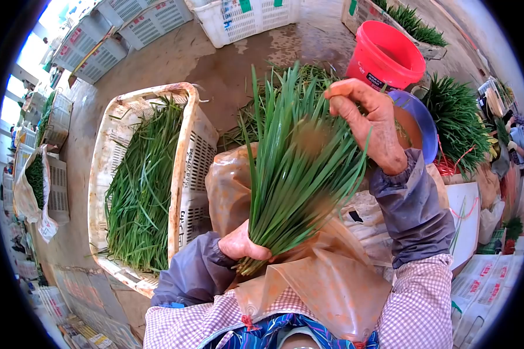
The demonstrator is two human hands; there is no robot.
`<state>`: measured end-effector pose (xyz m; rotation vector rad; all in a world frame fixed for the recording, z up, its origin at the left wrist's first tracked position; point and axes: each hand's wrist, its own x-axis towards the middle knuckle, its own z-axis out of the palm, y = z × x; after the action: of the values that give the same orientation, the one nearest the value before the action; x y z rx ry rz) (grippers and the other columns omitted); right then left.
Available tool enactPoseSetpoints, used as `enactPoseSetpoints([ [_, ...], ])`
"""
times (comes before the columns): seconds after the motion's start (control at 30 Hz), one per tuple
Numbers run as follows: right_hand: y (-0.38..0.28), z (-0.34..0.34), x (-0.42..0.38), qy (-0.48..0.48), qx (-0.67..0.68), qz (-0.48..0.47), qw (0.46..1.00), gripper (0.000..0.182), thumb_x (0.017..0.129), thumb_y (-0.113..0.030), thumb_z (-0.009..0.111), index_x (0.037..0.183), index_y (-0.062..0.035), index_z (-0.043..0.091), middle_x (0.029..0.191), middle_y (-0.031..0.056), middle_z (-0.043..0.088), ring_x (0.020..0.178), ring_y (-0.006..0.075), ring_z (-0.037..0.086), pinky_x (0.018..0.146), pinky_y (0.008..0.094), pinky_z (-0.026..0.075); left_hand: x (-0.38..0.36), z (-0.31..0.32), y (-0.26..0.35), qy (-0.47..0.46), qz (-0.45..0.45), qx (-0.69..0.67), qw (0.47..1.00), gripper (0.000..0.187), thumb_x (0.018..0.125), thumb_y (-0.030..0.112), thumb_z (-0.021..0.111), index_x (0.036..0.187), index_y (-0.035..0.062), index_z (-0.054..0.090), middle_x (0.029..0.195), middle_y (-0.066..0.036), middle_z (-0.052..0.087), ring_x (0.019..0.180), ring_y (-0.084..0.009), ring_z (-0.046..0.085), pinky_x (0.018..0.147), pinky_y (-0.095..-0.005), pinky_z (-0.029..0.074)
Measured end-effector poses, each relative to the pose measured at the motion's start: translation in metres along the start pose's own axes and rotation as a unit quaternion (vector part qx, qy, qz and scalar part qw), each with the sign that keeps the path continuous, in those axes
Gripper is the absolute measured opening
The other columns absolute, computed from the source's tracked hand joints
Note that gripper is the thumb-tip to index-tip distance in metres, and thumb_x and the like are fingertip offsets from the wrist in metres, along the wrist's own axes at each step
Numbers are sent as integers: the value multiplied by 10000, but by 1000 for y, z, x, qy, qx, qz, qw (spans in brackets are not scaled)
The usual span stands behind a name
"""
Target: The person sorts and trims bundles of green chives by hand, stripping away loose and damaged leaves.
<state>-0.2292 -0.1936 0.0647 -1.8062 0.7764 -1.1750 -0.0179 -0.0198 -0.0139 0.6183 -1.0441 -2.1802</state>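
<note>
A thick bunch of garlic chives (pixel 297 186) fans upward in front of my body. My left hand (pixel 247 244) is closed around its pale stem ends, near my lap. At the upper right of the bunch, my right hand (pixel 370 116) is raised by the leaf tips, its thumb and forefinger brought together in a pinch. Whatever lies between those fingertips is too small to make out. Under the bunch, a brownish plastic apron (pixel 326 267) covers my lap. More loose chives (pixel 244 125) lie in a heap on the floor behind the bunch.
On my left stands a dirty white crate (pixel 180 174) of loose chives (pixel 142 192). A red bucket (pixel 384 55), a blue basin (pixel 428 125) of brownish water and bundled chives (pixel 457 116) are at the right. White crates (pixel 244 23) stand farther back on the wet floor.
</note>
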Motion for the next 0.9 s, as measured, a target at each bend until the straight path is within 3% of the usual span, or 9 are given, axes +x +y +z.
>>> enactPoseSetpoints([
  [0.27,7,17,4,-132,-261,-219,931,187,849,-150,617,712,-46,543,676,95,556,670,321,572,611,417,446,-3,-1,-3,-5,-32,-39,999,736,654,123,736,1335,24,476,1307,-112,533,1203,-209,492,1003,-338,392],
  [0.37,10,14,2,-25,-271,-190,943,133,858,-101,595,745,-38,568,670,111,539,611,266,565,566,367,439,-1,-2,-7,-8,6,-31,999,754,646,138,744,1339,25,471,1306,-111,532,1203,-217,494,1008,-344,385],
  [0.43,9,0,5,57,-79,-5,995,93,899,-79,575,833,-28,618,673,22,557,589,88,500,561,264,433,-2,-4,-9,-15,6,-31,999,765,642,151,752,1341,22,467,1306,-113,533,1205,-223,494,1012,-348,382],
  [0.57,-17,-38,1,71,207,72,973,163,906,-49,561,1067,-26,571,750,21,575,597,91,492,600,242,455,-1,3,-6,33,19,-42,998,629,649,89,733,1239,10,528,981,-79,609,774,-158,555,620,-295,434],
  [0.63,23,-75,-14,29,460,-5,888,158,919,-155,584,1052,-70,586,730,38,579,628,131,565,685,350,517,-4,8,-2,58,23,-65,996,590,642,92,733,1195,3,545,878,-76,619,667,-150,566,537,-285,444],
  [0.7,56,-93,-40,-8,242,261,934,150,927,-216,580,924,-69,609,723,29,597,693,156,620,690,402,511,-9,9,0,69,7,-74,995,582,632,121,742,1167,-3,550,831,-81,611,638,-156,562,528,-285,441],
  [0.77,76,-105,-60,-3,-74,194,978,148,911,-190,586,916,-45,616,761,48,620,726,181,630,722,380,510,-10,4,-1,69,-16,-63,996,582,623,155,751,1145,-9,552,793,-88,602,611,-161,556,518,-284,435],
  [0.87,93,-108,-79,-9,-518,63,853,146,886,-152,594,904,-10,626,817,78,655,776,219,644,770,346,508,-13,4,-11,108,0,-68,992,557,623,195,758,1099,-16,561,785,-93,597,623,-159,554,540,-278,435],
  [0.9,84,-100,-79,54,-421,64,903,135,857,-126,612,926,-13,633,833,92,656,786,233,642,788,342,503,-14,5,-13,117,-5,-76,990,551,621,195,761,1090,-16,562,783,-94,595,623,-160,552,545,-277,436],
])
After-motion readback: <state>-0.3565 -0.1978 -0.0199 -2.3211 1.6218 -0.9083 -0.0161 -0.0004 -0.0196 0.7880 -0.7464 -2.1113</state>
